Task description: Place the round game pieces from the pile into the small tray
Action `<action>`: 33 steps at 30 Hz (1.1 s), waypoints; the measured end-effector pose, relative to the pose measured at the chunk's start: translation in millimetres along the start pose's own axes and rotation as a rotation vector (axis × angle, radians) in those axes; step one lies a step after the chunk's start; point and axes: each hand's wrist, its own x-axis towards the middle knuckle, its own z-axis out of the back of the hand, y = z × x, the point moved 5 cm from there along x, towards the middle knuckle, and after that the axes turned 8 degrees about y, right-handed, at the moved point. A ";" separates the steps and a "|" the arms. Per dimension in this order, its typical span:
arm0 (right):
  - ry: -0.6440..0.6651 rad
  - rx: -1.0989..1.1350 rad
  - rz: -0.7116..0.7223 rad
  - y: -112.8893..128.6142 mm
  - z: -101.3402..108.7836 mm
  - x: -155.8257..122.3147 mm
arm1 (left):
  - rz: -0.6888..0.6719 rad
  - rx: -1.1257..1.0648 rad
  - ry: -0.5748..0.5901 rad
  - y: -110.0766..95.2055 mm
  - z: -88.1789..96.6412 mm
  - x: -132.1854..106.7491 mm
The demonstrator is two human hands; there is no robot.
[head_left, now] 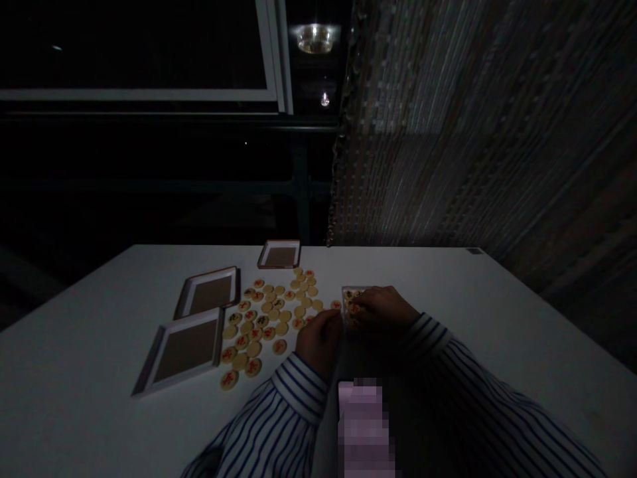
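Note:
Several round cream game discs (269,318) with red or dark characters lie scattered on a white table (89,345). A small clear tray (351,295) with discs in it sits to their right. My right hand (383,309) rests over this tray with its fingers curled onto the discs inside. My left hand (321,338) is closed at the tray's left edge, next to the loose discs. The dim light hides what either hand pinches. Both arms wear striped sleeves.
Three shallow white-rimmed box trays lie left of the discs: a near tray (182,352), a middle tray (209,292) and a small far tray (279,254). A beaded curtain (472,133) hangs behind the table's right side. A dark window is at the back left.

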 end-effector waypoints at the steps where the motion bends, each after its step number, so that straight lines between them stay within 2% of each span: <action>1: 0.005 -0.002 0.000 0.8 1.1 -0.3 | 0.003 0.005 -0.001 -0.1 0.5 0.2; 13: 0.045 -0.044 -0.012 5.7 4.7 -2.3 | 0.002 0.011 -0.064 -1.8 6.0 -1.5; 33: 0.055 -0.058 -0.006 10.1 6.0 -2.1 | -0.012 0.033 -0.065 -6.6 9.2 -1.6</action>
